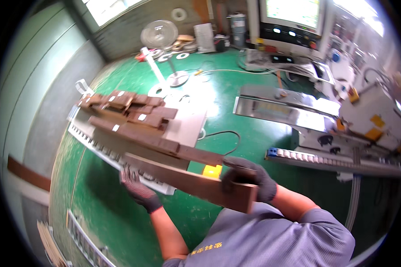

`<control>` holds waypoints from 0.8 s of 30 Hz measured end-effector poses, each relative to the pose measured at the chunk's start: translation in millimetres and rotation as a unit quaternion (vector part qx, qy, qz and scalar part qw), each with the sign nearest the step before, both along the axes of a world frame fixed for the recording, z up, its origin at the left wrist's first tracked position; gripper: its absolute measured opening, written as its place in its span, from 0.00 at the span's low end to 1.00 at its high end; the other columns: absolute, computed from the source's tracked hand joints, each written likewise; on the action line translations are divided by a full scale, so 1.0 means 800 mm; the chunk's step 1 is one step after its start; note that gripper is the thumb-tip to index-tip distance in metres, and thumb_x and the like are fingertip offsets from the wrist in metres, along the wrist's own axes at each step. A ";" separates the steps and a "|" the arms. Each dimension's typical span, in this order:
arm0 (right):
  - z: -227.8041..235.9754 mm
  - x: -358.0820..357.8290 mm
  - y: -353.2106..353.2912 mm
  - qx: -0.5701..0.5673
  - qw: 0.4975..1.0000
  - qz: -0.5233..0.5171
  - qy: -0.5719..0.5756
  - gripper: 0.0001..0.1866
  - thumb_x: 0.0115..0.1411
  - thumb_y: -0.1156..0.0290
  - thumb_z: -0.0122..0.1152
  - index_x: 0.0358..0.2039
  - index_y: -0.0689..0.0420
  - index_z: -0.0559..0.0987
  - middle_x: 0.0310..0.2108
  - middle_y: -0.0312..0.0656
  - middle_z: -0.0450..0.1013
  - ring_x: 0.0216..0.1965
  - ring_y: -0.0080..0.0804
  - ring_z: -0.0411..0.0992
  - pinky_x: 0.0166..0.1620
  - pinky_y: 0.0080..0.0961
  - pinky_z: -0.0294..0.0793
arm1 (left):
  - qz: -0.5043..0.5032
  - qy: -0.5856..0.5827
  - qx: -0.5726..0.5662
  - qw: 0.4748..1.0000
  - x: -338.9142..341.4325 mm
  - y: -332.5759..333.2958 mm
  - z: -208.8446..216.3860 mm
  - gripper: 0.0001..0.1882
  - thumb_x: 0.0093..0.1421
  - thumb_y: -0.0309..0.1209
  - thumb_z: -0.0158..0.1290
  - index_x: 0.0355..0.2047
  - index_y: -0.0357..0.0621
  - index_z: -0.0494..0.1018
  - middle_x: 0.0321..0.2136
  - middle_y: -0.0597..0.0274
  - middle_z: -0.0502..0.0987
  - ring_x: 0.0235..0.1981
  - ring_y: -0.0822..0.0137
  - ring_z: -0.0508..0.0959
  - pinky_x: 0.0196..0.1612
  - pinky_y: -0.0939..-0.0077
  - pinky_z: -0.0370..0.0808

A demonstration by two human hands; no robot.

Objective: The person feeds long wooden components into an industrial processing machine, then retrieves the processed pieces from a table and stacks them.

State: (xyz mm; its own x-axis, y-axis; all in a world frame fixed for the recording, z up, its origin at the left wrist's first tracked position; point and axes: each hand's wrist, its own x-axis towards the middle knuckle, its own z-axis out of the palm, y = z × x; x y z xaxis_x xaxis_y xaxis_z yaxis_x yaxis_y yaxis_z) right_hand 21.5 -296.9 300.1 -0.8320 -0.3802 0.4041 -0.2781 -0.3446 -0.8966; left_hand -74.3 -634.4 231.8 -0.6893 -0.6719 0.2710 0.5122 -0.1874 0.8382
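Observation:
A long brown board (187,181) is held on a slant in front of me, its right end close to my body. My right hand (254,178), in a dark glove, is closed around that end. Near the board's far left end is my left hand (139,192), also gloved. Its fingers are stretched out beside the edge of the roller conveyor (91,143), and whether they touch the board or the rail I cannot tell. Behind the held board, another long brown board (151,139) lies on the conveyor, with stacked shorter brown pieces (120,101) beyond it.
To the right stands a machine (372,118) with a metal bed (276,111) and a roller rail (307,158). A yellow object (212,171) shows below the boards. A stand with a round base (177,78) and a monitor (293,12) are at the back. A cable (231,133) crosses the green floor.

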 end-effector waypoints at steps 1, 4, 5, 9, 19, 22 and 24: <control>-0.020 0.019 0.025 -0.042 0.999 0.006 -0.004 0.39 0.60 0.68 0.64 0.68 0.59 0.57 0.36 0.49 0.76 0.41 0.40 0.75 0.51 0.38 0.73 | 0.071 -0.106 0.136 0.982 -0.030 -0.031 -0.066 0.34 0.69 0.55 0.36 0.58 0.36 0.68 0.59 0.47 0.69 0.60 0.56 0.69 0.64 0.56 0.62; -0.075 0.088 0.081 -0.184 0.971 0.010 -0.153 0.32 0.64 0.71 0.58 0.66 0.60 0.58 0.32 0.52 0.75 0.36 0.41 0.76 0.47 0.35 0.74 | -0.024 -0.239 0.363 0.900 -0.066 -0.100 -0.247 0.39 0.67 0.60 0.32 0.60 0.40 0.68 0.60 0.47 0.69 0.61 0.53 0.68 0.62 0.52 0.66; -0.089 0.112 0.092 -0.189 0.967 -0.018 -0.169 0.28 0.65 0.71 0.55 0.64 0.62 0.61 0.33 0.54 0.75 0.35 0.40 0.75 0.45 0.32 0.74 | -0.019 -0.235 0.424 0.874 -0.066 -0.080 -0.264 0.39 0.67 0.61 0.31 0.58 0.41 0.70 0.57 0.47 0.72 0.59 0.52 0.70 0.61 0.53 0.69; -0.130 0.172 0.091 -0.387 0.871 -0.083 -0.290 0.30 0.64 0.70 0.57 0.65 0.52 0.60 0.29 0.50 0.73 0.30 0.38 0.74 0.36 0.30 0.75 | -0.322 -0.188 0.491 0.787 -0.061 -0.110 -0.368 0.34 0.68 0.55 0.33 0.63 0.43 0.63 0.62 0.51 0.67 0.61 0.49 0.68 0.63 0.44 0.65; -0.181 0.276 0.238 -0.517 0.685 -0.482 -0.177 0.22 0.63 0.66 0.54 0.58 0.52 0.71 0.35 0.36 0.71 0.36 0.28 0.72 0.44 0.27 0.76 | -0.347 -0.026 0.113 0.931 -0.028 0.078 -0.211 0.19 0.65 0.42 0.50 0.49 0.41 0.72 0.38 0.57 0.77 0.40 0.60 0.77 0.51 0.62 0.75; -0.259 0.431 0.330 -0.499 0.462 -0.694 -0.236 0.18 0.59 0.67 0.56 0.51 0.53 0.75 0.36 0.38 0.72 0.36 0.29 0.72 0.42 0.26 0.74 | -0.448 -0.117 0.085 0.882 0.033 0.231 -0.138 0.31 0.61 0.57 0.54 0.55 0.46 0.70 0.48 0.60 0.76 0.50 0.60 0.75 0.55 0.58 0.74; -0.288 0.534 0.369 -0.414 0.330 -0.810 -0.251 0.21 0.57 0.65 0.59 0.52 0.53 0.74 0.37 0.40 0.72 0.36 0.32 0.73 0.41 0.29 0.75 | -0.474 -0.237 0.151 0.835 0.080 0.333 -0.108 0.37 0.58 0.62 0.56 0.57 0.50 0.68 0.51 0.63 0.75 0.51 0.62 0.76 0.55 0.58 0.74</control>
State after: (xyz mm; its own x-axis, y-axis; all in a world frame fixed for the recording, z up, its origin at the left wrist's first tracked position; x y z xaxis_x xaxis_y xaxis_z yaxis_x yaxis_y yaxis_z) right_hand 448.8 -1.8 69.3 0.2864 0.7967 -0.5322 -0.5875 -0.2928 -0.7544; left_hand -10.1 -368.2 145.7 -0.9320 0.2471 -0.2651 -0.3606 -0.5592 0.7465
